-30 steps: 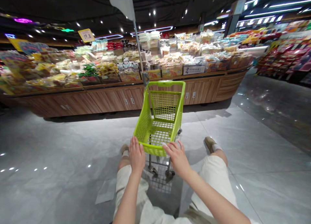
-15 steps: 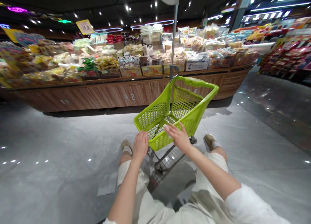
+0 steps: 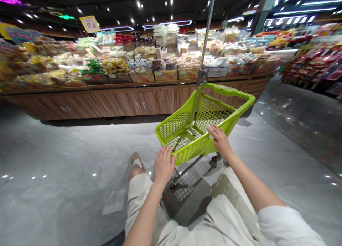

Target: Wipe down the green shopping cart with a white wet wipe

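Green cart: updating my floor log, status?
Lime-green shopping cart, basket empty. Right hand on its side rim; left hand at its near end, contact unclear. Wood-fronted display counter ahead.

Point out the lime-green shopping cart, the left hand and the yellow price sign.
lime-green shopping cart (image 3: 175, 126), head view, on the basket's side mesh
left hand (image 3: 164, 166), head view, on the back of the hand
yellow price sign (image 3: 89, 24), head view, on its face

Supermarket; green shopping cart (image 3: 221, 90), packaged food (image 3: 114, 66)

Glossy lime-green plastic cart (image 3: 229, 99), metal frame (image 3: 187, 170), matt wood-grain cabinet fronts (image 3: 139, 103), polished tile floor (image 3: 66, 150)
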{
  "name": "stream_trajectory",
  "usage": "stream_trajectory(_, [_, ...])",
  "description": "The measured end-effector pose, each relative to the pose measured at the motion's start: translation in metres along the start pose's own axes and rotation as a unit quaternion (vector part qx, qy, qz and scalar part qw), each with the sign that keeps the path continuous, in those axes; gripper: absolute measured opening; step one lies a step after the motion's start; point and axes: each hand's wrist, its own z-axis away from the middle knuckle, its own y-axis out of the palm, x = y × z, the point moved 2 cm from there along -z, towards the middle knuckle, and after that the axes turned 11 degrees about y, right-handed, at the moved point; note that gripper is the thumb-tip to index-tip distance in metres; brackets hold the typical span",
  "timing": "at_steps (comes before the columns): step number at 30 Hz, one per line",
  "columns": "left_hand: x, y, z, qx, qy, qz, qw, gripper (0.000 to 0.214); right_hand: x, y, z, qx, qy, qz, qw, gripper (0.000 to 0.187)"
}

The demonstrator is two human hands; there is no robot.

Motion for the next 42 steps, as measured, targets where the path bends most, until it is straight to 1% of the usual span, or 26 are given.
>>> stream_trajectory(3, [-0.006,0.004,0.002,-0.014,-0.006,-0.011,1.000,0.042,-0.001,-0.005,-0.006,0.012,0.001,0.000,1.000,0.084])
stream_trajectory(6, [-0.016,0.008,0.007,-0.011,0.022,0.010,1.000,0.054,0.014,-0.007,-0.008,0.010,0.034,0.017,0.999,0.077])
stream_trajectory(7, [-0.019,0.009,0.009,-0.010,0.024,0.014,1.000,0.059,0.025,-0.006,-0.005,0.005,0.048,0.027,0.999,0.075])
stream_trajectory(9, [-0.024,0.010,0.011,-0.009,0.014,0.013,1.000,0.068,0.060,0.001,0.007,0.002,0.051,0.039,0.998,0.072])
stream_trajectory(10, [-0.026,0.011,0.012,-0.009,0.005,0.008,1.000,0.071,0.081,0.007,0.016,0.009,0.034,0.038,0.999,0.073])
stream_trajectory(13, [-0.029,0.013,0.013,-0.007,-0.014,-0.009,1.000,0.079,0.147,0.030,0.048,0.037,-0.062,0.007,0.997,0.067])
stream_trajectory(15, [-0.029,0.014,0.013,-0.003,-0.019,-0.018,1.000,0.082,0.172,0.039,0.062,0.044,-0.109,0.000,0.993,0.064])
stream_trajectory(16, [-0.028,0.014,0.013,-0.001,-0.019,-0.021,1.000,0.083,0.174,0.040,0.064,0.047,-0.128,0.001,0.991,0.064])
stream_trajectory(17, [-0.028,0.014,0.013,0.001,-0.018,-0.023,1.000,0.082,0.169,0.039,0.063,0.050,-0.141,0.007,0.989,0.065])
stream_trajectory(18, [-0.027,0.013,0.013,0.003,-0.017,-0.025,1.000,0.081,0.157,0.035,0.058,0.053,-0.146,0.016,0.988,0.066])
stream_trajectory(20, [-0.027,0.012,0.012,0.008,-0.015,-0.027,1.000,0.079,0.120,0.021,0.042,0.047,-0.127,0.045,0.990,0.070])
stream_trajectory(21, [-0.028,0.011,0.012,0.010,-0.016,-0.027,0.999,0.078,0.099,0.013,0.032,0.035,-0.098,0.061,0.993,0.072])
stream_trajectory(23, [-0.029,0.011,0.011,0.009,-0.021,-0.027,0.999,0.078,0.061,-0.003,0.013,-0.005,-0.016,0.096,0.995,0.075])
stream_trajectory(24, [-0.031,0.011,0.010,0.007,-0.023,-0.025,0.999,0.079,0.050,-0.008,0.007,-0.024,0.022,0.107,0.994,0.075])
stream_trajectory(25, [-0.033,0.011,0.010,0.005,-0.026,-0.023,0.999,0.079,0.045,-0.011,0.004,-0.037,0.052,0.113,0.991,0.075])
stream_trajectory(26, [-0.035,0.012,0.011,0.003,-0.029,-0.020,0.999,0.080,0.048,-0.010,0.005,-0.044,0.070,0.112,0.990,0.075])
stream_trajectory(28, [-0.039,0.014,0.012,0.000,-0.032,-0.013,0.999,0.082,0.071,0.001,0.015,-0.041,0.069,0.092,0.992,0.074])
stream_trajectory(30, [-0.045,0.016,0.015,0.001,-0.031,-0.008,0.999,0.083,0.108,0.017,0.033,-0.024,0.031,0.062,0.997,0.074])
stream_trajectory(32, [-0.049,0.017,0.018,0.005,-0.028,-0.010,1.000,0.085,0.141,0.031,0.053,-0.005,-0.025,0.038,0.999,0.072])
stream_trajectory(34, [-0.050,0.018,0.020,0.011,-0.027,-0.022,0.999,0.087,0.157,0.037,0.066,0.014,-0.085,0.025,0.996,0.071])
stream_trajectory(35, [-0.050,0.017,0.020,0.014,-0.026,-0.028,0.999,0.087,0.155,0.036,0.068,0.022,-0.111,0.023,0.993,0.071])
stream_trajectory(36, [-0.050,0.017,0.021,0.018,-0.024,-0.032,0.999,0.087,0.148,0.033,0.067,0.029,-0.130,0.024,0.991,0.073])
stream_trajectory(38, [-0.049,0.016,0.021,0.022,-0.020,-0.036,0.999,0.086,0.118,0.023,0.055,0.029,-0.133,0.034,0.990,0.077])
stream_trajectory(39, [-0.049,0.016,0.021,0.022,-0.019,-0.035,0.999,0.085,0.099,0.016,0.046,0.024,-0.118,0.042,0.992,0.079])
stream_trajectory(41, [-0.049,0.015,0.020,0.021,-0.017,-0.034,0.999,0.085,0.062,0.004,0.027,-0.009,-0.049,0.063,0.997,0.080])
stream_trajectory(42, [-0.050,0.015,0.020,0.021,-0.017,-0.034,0.999,0.086,0.050,-0.001,0.019,-0.029,-0.010,0.071,0.997,0.080])
